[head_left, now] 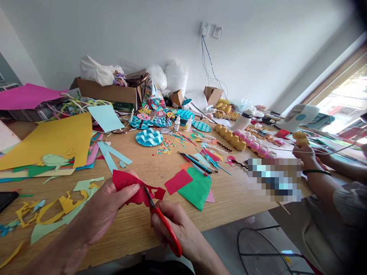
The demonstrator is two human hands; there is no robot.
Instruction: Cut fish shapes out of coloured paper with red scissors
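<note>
My left hand pinches a piece of red paper between thumb and fingers, above the table's front part. Round the handles of red-handled scissors my right hand is closed. The scissor blades meet the paper at its right part, where a cut-out gap shows. Just to the right lies a red paper rectangle on a green paper sheet. Yellow paper scraps and pale green scraps are strewn left of my left hand.
A yellow sheet and pencils lie on the wooden table. Behind are blue wavy discs, glue bottles and a cardboard box. At right, another person's hands hold a yellow piece; a stool stands below.
</note>
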